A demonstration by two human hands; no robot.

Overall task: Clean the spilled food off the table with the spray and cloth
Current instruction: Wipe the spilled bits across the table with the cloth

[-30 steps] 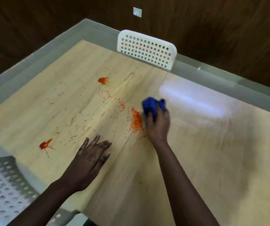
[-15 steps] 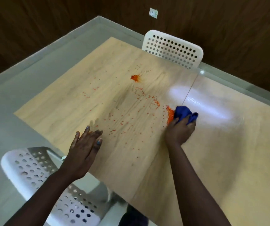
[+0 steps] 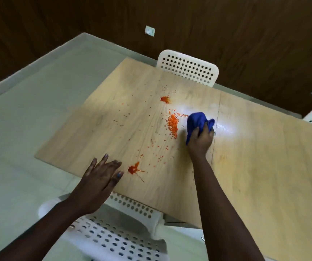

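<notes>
Right hand [image 3: 200, 140] grips the cloth [image 3: 196, 122] beside a crumb pile [image 3: 173, 124]; left hand [image 3: 96, 182] lies flat, fingers spread, on the surface [image 3: 264, 166]. Two red splats [image 3: 134, 169] and scattered crumbs remain, so roughly half left.

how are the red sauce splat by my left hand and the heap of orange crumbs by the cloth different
The red sauce splat is a wet, darker smear with thin streaks; the heap of orange crumbs is loose, paler grains. The splat lies beside the flat left hand; the heap lies beside the blue cloth. Both are on the pale wooden table.
</notes>
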